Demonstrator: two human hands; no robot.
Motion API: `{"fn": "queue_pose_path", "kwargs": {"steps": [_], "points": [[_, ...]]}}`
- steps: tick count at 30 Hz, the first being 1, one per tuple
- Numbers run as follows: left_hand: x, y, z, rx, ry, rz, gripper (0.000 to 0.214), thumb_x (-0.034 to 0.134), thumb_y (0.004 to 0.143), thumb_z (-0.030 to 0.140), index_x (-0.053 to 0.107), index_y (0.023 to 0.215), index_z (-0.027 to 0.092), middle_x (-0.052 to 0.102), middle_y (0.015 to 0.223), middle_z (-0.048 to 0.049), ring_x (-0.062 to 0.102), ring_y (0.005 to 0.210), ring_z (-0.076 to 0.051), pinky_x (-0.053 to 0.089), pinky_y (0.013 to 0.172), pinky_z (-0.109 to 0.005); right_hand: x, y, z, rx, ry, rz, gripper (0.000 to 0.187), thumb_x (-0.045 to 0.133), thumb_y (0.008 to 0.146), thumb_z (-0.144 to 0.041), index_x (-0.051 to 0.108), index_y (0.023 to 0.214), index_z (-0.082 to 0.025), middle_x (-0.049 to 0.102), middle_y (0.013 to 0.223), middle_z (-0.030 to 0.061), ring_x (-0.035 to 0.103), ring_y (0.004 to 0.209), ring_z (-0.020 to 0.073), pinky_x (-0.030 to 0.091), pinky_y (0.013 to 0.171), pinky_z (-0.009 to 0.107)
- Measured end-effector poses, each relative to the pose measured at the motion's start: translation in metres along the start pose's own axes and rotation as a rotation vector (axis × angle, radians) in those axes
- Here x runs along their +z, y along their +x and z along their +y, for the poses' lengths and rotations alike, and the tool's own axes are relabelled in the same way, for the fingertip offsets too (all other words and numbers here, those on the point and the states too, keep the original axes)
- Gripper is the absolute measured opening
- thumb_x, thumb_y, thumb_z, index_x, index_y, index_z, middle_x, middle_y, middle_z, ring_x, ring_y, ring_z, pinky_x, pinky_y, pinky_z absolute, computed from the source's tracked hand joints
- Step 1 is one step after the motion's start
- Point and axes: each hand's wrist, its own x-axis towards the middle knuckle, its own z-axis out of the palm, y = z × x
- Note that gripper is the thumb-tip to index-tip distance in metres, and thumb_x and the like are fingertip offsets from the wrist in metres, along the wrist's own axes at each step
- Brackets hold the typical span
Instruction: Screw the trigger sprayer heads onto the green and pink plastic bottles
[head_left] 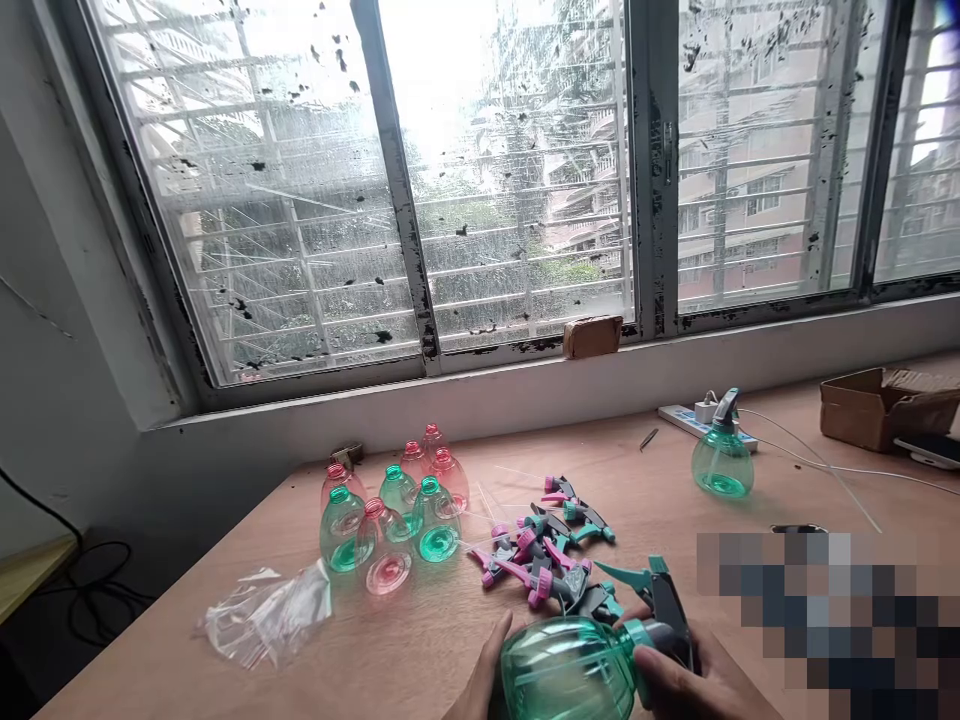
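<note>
A green transparent spray bottle (570,670) lies tilted on its side between my hands at the bottom of the view. My left hand (487,675) is wrapped round its body, with much of the palm hidden behind it. My right hand (701,675) grips the neck end, thumb against the teal collar of the grey and teal trigger sprayer (660,610) that sits on the bottle's mouth. Just beyond lies a pile of loose trigger sprayers (551,575), pink-and-grey and teal-and-grey, some with thin tubes. Several open bottles, green (345,530) and red (386,555), stand upright to the left.
A crumpled clear plastic bag (270,615) lies at the left. At the back right are a green bottle with its sprayer fitted (722,465), a power strip (679,415), cables and a cardboard box (862,410). A pixelated patch covers the lower right.
</note>
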Motion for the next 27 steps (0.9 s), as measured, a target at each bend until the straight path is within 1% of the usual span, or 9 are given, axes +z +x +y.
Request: {"fn": "queue_pose_path", "kwargs": {"steps": [2, 5, 7, 11, 15, 18, 21, 24, 27], "points": [[0.000, 0.000, -0.005, 0.000, 0.018, 0.003, 0.108, 0.070, 0.079, 0.066, 0.009, 0.161, 0.034, 0.030, 0.167, -0.0107, 0.027, 0.153, -0.038, 0.020, 0.125, -0.056, 0.000, 0.000, -0.001, 0.015, -0.003, -0.002, 0.057, 0.084, 0.063, -0.065, 0.073, 0.096, -0.019, 0.064, 0.066, 0.0011, 0.057, 0.063, 0.0217, 0.043, 0.061, 0.032], [0.002, 0.001, -0.009, -0.017, 0.005, 0.013, 0.106, 0.071, 0.079, 0.065, 0.009, 0.161, 0.036, 0.030, 0.168, -0.0080, 0.028, 0.153, -0.037, 0.019, 0.126, -0.054, -0.002, 0.000, -0.001, 0.052, -0.008, 0.001, 0.058, 0.084, 0.063, -0.064, 0.072, 0.098, -0.019, 0.063, 0.065, 0.0003, 0.056, 0.062, 0.0205, 0.042, 0.059, 0.030], [0.004, 0.001, -0.007, -0.030, -0.023, 0.015, 0.103, 0.068, 0.081, 0.066, 0.011, 0.161, 0.036, 0.030, 0.168, -0.0067, 0.028, 0.154, -0.036, 0.018, 0.126, -0.053, -0.002, -0.001, -0.001, 0.041, -0.007, 0.001, 0.058, 0.084, 0.063, -0.064, 0.072, 0.099, -0.019, 0.062, 0.064, -0.0003, 0.056, 0.061, 0.0202, 0.042, 0.060, 0.031], [0.003, 0.001, 0.004, -0.015, -0.043, 0.002, 0.099, 0.066, 0.083, 0.066, 0.014, 0.161, 0.035, 0.030, 0.168, -0.0063, 0.026, 0.154, -0.036, 0.018, 0.126, -0.054, 0.001, -0.002, 0.000, 0.011, 0.048, 0.006, 0.056, 0.086, 0.064, -0.062, 0.071, 0.097, -0.019, 0.063, 0.064, -0.0002, 0.057, 0.061, 0.0199, 0.043, 0.060, 0.031], [-0.001, -0.003, 0.018, 0.033, -0.036, -0.028, 0.101, 0.071, 0.082, 0.063, 0.014, 0.161, 0.035, 0.032, 0.167, -0.0058, 0.022, 0.154, -0.038, 0.016, 0.125, -0.057, 0.004, -0.003, 0.000, 0.052, 0.142, 0.044, 0.056, 0.090, 0.061, -0.057, 0.070, 0.098, -0.020, 0.063, 0.062, -0.0017, 0.056, 0.057, 0.0180, 0.040, 0.056, 0.028], [-0.003, -0.004, 0.022, 0.032, -0.041, -0.037, 0.099, 0.070, 0.082, 0.062, 0.016, 0.160, 0.035, 0.033, 0.167, -0.0060, 0.019, 0.155, -0.038, 0.016, 0.126, -0.056, 0.006, -0.004, -0.001, 0.066, 0.151, 0.051, 0.058, 0.090, 0.059, -0.058, 0.070, 0.097, -0.020, 0.062, 0.060, -0.0020, 0.056, 0.057, 0.0183, 0.039, 0.055, 0.029], [-0.003, -0.003, 0.017, 0.056, -0.028, -0.038, 0.107, 0.076, 0.077, 0.063, 0.015, 0.160, 0.036, 0.033, 0.167, -0.0068, 0.018, 0.156, -0.038, 0.015, 0.127, -0.054, 0.006, -0.004, -0.002, 0.059, 0.145, 0.052, 0.057, 0.091, 0.059, -0.057, 0.071, 0.096, -0.019, 0.064, 0.060, -0.0011, 0.057, 0.057, 0.0192, 0.039, 0.056, 0.030], [-0.002, -0.002, 0.005, 0.091, -0.008, -0.032, 0.117, 0.080, 0.070, 0.064, 0.012, 0.161, 0.037, 0.029, 0.168, -0.0082, 0.019, 0.155, -0.040, 0.017, 0.126, -0.056, 0.007, -0.004, -0.001, 0.044, 0.167, 0.066, 0.055, 0.091, 0.059, -0.055, 0.072, 0.096, -0.019, 0.065, 0.062, -0.0014, 0.057, 0.058, 0.0190, 0.040, 0.057, 0.030], [0.000, -0.001, -0.008, 0.104, 0.001, -0.005, 0.107, 0.075, 0.078, 0.060, 0.010, 0.160, 0.038, 0.026, 0.169, -0.0084, 0.022, 0.155, -0.038, 0.018, 0.125, -0.056, 0.007, -0.004, 0.001, 0.060, 0.196, 0.071, 0.056, 0.093, 0.058, -0.054, 0.071, 0.097, -0.020, 0.063, 0.061, -0.0029, 0.055, 0.057, 0.0170, 0.039, 0.056, 0.028]]}}
